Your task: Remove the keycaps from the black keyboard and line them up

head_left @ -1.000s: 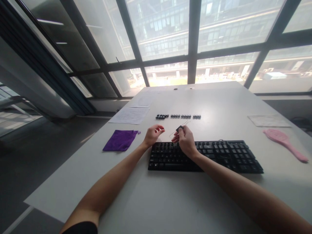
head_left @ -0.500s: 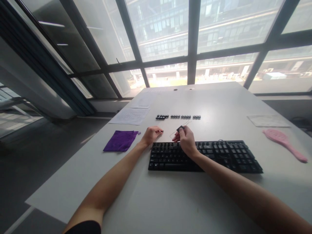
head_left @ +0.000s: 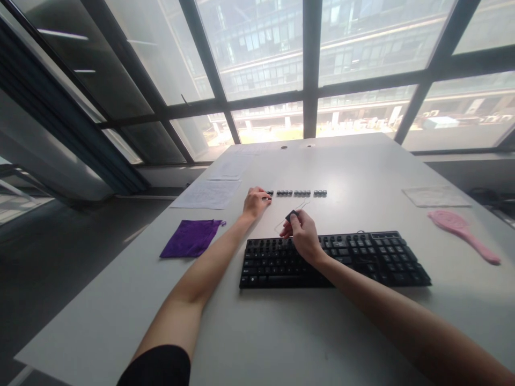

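Right hand (head_left: 304, 236) fingers clamp a wire tool (head_left: 288, 216) over the keyboard (head_left: 376, 260); left hand (head_left: 255, 205) fingers, grip unclear, reach loose keys (head_left: 302, 193) on the worktop (head_left: 298, 332), likely light, stiff, best pinched by their sides

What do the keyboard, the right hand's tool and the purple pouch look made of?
Keyboard: likely hard black plastic, semi-matt, judging by its even, box-edged keys and faint sheen.
Tool in the right hand: dark, dull grip, probably plastic; the thin, bent prongs look like metal wire.
Purple pouch: apparently soft fabric, dull, lying flat with slight creases; exact fibre unclear.
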`<move>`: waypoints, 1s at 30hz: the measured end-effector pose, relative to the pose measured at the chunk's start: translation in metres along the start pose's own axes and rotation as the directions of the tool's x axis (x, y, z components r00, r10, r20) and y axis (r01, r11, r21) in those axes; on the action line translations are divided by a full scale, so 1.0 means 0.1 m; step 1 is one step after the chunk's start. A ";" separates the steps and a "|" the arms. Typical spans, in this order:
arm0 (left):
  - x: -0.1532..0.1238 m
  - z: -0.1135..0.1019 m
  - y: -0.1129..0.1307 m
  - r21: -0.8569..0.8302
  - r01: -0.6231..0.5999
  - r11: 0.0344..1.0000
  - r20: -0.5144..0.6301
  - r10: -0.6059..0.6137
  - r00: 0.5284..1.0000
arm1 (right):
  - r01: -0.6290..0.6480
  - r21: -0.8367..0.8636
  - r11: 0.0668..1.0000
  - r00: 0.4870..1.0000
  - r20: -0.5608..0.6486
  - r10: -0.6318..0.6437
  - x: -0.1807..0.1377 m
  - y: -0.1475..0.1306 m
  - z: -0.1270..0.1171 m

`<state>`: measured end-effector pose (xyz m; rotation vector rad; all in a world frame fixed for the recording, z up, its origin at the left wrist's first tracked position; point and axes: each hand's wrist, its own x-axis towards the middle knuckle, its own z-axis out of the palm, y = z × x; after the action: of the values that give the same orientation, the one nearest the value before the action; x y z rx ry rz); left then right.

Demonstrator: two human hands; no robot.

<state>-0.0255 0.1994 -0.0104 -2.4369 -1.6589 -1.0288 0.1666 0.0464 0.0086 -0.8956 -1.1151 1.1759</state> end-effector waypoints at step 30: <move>0.05 -0.07 -0.01 -0.034 0.080 0.996 -0.102 -0.083 0.991 | 0.065 -0.048 0.997 0.998 -0.008 -0.066 0.02 -0.06 0.00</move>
<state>-0.0288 0.2020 -0.0028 -2.3074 -1.7358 -1.1766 0.1678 0.0474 0.0143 -0.8943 -1.1606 1.0941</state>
